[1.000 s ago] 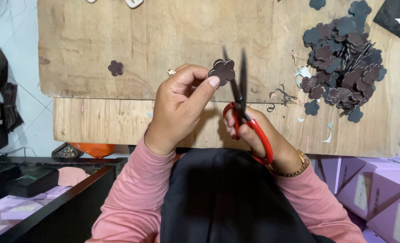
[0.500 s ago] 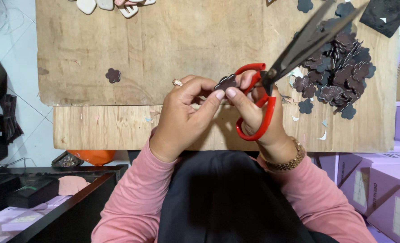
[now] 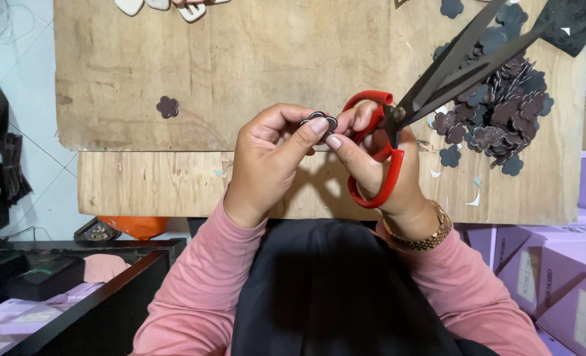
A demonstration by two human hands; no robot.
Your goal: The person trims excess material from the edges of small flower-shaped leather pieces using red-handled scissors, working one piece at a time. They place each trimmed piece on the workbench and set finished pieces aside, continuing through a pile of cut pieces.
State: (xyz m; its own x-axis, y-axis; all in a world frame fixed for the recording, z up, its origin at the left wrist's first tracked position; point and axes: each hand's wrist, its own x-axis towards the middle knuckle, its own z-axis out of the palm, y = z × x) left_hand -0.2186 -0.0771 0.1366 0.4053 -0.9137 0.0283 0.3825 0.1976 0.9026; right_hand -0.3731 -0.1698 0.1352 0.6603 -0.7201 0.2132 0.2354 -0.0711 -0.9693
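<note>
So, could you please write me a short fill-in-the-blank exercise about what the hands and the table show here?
1. The scissors have handles coloured ____.
2. The scissors hang from the ____ hand.
3. The left hand and the other hand's fingertips pinch a small dark cutout shaped like a ____.
4. The pile of cutouts lies on the wooden ____.

Missing words: red; right; flower; table
</note>
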